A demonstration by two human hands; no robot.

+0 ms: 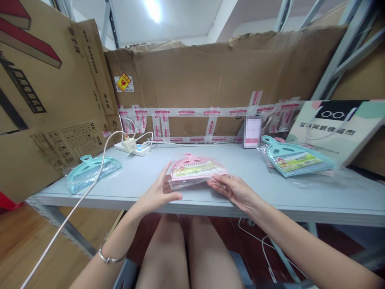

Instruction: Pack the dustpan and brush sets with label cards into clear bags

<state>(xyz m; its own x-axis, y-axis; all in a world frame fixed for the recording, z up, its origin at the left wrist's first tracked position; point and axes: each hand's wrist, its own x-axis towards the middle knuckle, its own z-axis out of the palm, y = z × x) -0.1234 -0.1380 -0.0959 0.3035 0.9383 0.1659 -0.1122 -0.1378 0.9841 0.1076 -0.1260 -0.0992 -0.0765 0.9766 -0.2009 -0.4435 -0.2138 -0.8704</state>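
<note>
A pink dustpan and brush set (192, 167) in a clear plastic bag is at the middle of the table's front, its handle pointing away from me. My left hand (158, 190) is around its left end, fingers partly hidden by the bag and thumb stretched along the front. At the lower right corner, my right hand (230, 188) pinches the bag's edge between thumb and fingers. A bagged light-blue dustpan set (90, 170) lies to the left. On the right, another blue dustpan set (296, 160) rests on top of bagged pink ones.
A power strip (141, 149) with a plugged-in adapter sits at the back left; its white cable (87, 192) crosses the left front edge. A phone-like upright object (252, 132), blurred out, stands at the back. Cardboard (192, 76) walls the back, and a printed box (327, 128) leans right.
</note>
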